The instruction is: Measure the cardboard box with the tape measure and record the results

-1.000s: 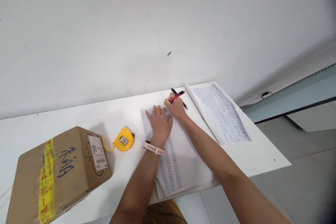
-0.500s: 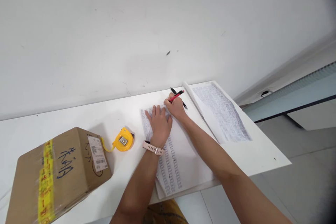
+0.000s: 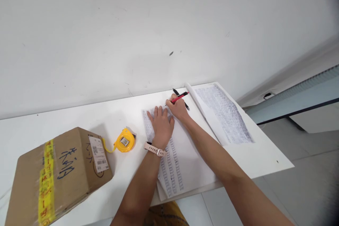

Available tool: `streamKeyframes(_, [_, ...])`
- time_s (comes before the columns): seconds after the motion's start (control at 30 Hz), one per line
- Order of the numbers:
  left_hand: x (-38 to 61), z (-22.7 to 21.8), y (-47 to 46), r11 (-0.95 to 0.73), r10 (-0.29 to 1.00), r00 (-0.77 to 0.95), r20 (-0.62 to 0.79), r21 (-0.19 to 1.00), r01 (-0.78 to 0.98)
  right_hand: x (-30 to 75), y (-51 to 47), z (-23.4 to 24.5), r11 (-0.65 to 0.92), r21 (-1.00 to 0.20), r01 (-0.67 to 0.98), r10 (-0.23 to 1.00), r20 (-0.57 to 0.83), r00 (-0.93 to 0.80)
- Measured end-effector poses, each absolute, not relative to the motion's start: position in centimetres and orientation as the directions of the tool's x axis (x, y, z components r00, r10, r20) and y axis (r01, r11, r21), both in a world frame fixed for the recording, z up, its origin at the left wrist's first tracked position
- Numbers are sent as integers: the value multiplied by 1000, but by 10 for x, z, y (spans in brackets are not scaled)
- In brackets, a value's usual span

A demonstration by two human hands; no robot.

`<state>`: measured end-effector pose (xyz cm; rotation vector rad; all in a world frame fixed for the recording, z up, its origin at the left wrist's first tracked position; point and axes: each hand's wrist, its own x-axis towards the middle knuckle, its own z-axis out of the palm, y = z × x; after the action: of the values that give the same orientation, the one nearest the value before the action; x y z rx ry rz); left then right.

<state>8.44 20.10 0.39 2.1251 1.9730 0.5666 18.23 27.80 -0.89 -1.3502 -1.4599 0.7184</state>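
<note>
Head view shows the left hand (image 3: 160, 124) pressed flat, fingers spread, on a printed sheet (image 3: 176, 159) lying at the near edge of the white table (image 3: 127, 111). Just beside it, the right hand (image 3: 179, 108) is clamped on a red pen (image 3: 179, 97), tip at the sheet's top. A yellow tape measure (image 3: 124, 141) and a cardboard box (image 3: 58, 173) lie to the left.

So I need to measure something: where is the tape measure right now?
In the head view the yellow tape measure lies on the white table, between the cardboard box and the left hand.
</note>
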Motion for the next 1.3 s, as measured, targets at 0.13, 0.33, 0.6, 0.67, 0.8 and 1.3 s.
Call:
streamKeyframes(0.13, [84,3,201,-99,987,41,157,386,917,182,278,-8,192,-895,402,962,253,104])
streamKeyframes(0.33, [85,4,201,-96,988,40,149,387,917,182,277,-5,186,-893,411,960,254,117])
streamKeyframes(0.6, [84,4,201,-92,989,37,145,395,914,182,277,-6,185,-887,423,958,258,123])
streamKeyframes(0.67, [84,4,201,-93,989,37,146,394,914,182,278,-6,183,-883,432,958,258,122])
streamKeyframes(0.8, [84,4,201,-94,988,37,150,395,914,183,278,-6,179,-871,458,955,266,131])
streamKeyframes(1.3, [85,4,201,-92,989,39,143,386,918,183,279,-9,190,-866,463,956,272,115])
